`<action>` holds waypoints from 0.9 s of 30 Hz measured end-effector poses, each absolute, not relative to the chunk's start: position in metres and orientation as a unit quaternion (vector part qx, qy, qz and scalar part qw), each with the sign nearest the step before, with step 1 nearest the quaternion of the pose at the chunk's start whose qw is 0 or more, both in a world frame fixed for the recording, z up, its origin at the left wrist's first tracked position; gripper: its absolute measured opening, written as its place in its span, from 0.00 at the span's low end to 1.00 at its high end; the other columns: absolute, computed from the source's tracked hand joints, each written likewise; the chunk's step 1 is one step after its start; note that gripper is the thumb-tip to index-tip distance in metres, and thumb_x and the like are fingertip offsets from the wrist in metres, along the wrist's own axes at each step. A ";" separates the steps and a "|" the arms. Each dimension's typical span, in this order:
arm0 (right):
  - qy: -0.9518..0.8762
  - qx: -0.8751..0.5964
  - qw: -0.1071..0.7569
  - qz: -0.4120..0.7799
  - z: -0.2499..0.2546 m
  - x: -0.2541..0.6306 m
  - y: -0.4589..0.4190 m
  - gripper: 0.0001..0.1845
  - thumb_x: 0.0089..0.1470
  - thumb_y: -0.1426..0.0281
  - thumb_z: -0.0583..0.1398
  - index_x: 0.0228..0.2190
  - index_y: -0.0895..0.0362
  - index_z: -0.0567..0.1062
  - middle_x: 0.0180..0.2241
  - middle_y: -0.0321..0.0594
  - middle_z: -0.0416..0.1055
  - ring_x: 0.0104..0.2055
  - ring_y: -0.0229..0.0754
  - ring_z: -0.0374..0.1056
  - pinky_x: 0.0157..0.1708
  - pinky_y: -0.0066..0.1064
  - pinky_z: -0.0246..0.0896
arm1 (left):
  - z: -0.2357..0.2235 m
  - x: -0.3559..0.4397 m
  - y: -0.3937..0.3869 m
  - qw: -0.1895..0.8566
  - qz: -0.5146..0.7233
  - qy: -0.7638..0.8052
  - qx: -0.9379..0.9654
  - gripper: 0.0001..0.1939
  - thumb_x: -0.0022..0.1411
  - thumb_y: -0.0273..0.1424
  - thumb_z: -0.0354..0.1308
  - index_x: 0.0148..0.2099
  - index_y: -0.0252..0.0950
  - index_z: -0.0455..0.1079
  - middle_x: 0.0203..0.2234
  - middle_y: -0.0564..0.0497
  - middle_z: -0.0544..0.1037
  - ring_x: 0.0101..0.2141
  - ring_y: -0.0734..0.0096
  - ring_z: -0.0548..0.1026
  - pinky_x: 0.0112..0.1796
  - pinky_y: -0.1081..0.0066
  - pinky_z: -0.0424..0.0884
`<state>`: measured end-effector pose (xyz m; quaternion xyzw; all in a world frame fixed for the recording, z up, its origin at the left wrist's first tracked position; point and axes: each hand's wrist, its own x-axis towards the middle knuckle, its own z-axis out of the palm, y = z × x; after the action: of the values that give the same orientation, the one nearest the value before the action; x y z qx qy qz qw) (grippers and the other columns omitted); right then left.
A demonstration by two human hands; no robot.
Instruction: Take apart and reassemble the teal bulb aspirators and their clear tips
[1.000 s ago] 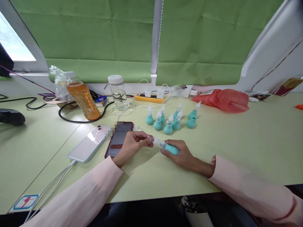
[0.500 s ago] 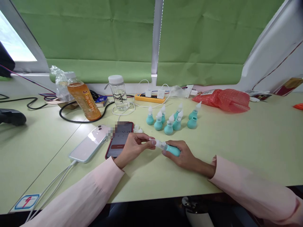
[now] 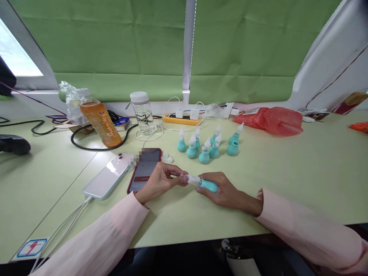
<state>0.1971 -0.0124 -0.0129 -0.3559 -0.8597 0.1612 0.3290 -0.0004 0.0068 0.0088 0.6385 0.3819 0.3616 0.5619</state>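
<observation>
A nasal aspirator with a teal rubber bulb (image 3: 209,186) and a clear nozzle (image 3: 194,181) lies level between my hands, above the table. My right hand (image 3: 225,190) is wrapped round the bulb from the right. At the other end, my left hand (image 3: 165,179) pinches the whitish nozzle tip between thumb and fingers; the very end is hidden. Beyond my hands stand several similar aspirators (image 3: 204,155) with clear tips, upright or slightly tilted. Beside them is a bare teal bulb (image 3: 232,149) with an open top. Small clear parts (image 3: 167,157) lie behind my left hand.
A red-edged phone (image 3: 143,168) is partly under my left hand, near a pale phone (image 3: 106,177) with a cable. Farther back are an orange drink bottle (image 3: 101,122), a water bottle (image 3: 143,115), a yellow power strip (image 3: 180,120) and a red bubble-wrap bag (image 3: 270,119).
My left thumb and fingers have shifted slightly on the nozzle tip, covering more of its end. My right hand keeps its hold on the bulb. The camera view has moved a little.
</observation>
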 end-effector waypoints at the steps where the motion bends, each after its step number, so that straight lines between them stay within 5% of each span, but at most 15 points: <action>1: -0.859 -0.357 0.328 0.163 -0.013 0.197 -0.013 0.10 0.49 0.65 0.54 0.24 0.59 0.66 0.18 0.34 0.60 0.20 0.32 0.54 0.21 0.24 0.50 | 0.009 -0.001 0.007 0.561 0.361 0.381 0.641 0.10 0.43 0.30 0.63 0.30 0.29 0.73 0.22 0.48 0.77 0.24 0.70 0.75 0.28 0.74 0.73; 11: -0.839 -0.347 0.364 0.205 0.005 0.202 -0.006 0.07 0.48 0.67 0.56 0.31 0.57 0.68 0.26 0.37 0.66 0.27 0.35 0.61 0.28 0.26 0.57 | 0.020 0.003 0.001 0.442 0.420 0.394 0.687 0.12 0.49 0.35 0.58 0.33 0.30 0.73 0.28 0.46 0.77 0.29 0.65 0.75 0.30 0.71 0.72; 16: -0.794 -0.341 0.480 0.154 0.023 0.220 0.009 0.07 0.45 0.68 0.58 0.30 0.56 0.68 0.30 0.38 0.63 0.33 0.37 0.61 0.33 0.30 0.58 | 0.026 -0.013 0.019 0.083 0.424 0.413 0.802 0.13 0.56 0.33 0.50 0.41 0.34 0.70 0.37 0.46 0.75 0.38 0.64 0.70 0.40 0.63 0.67; 19: -0.764 -0.382 0.507 0.115 0.025 0.236 0.022 0.08 0.41 0.66 0.61 0.25 0.56 0.69 0.26 0.37 0.64 0.29 0.38 0.62 0.29 0.30 0.59 | 0.017 -0.018 0.033 -0.102 0.281 0.449 0.842 0.13 0.57 0.29 0.48 0.44 0.35 0.67 0.43 0.43 0.70 0.42 0.58 0.65 0.40 0.59 0.65; 27: -0.761 -0.551 0.336 0.061 0.038 0.270 0.043 0.10 0.36 0.63 0.60 0.21 0.57 0.72 0.21 0.38 0.69 0.24 0.40 0.65 0.25 0.30 0.60 | 0.002 -0.013 0.035 -0.208 0.059 0.464 0.859 0.18 0.57 0.24 0.46 0.50 0.41 0.59 0.44 0.41 0.65 0.43 0.53 0.63 0.41 0.52 0.57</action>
<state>0.2697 0.0431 0.0384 -0.5510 -0.7612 0.0608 0.3364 -0.0134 0.0351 0.0018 0.8589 0.4643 0.0594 -0.2079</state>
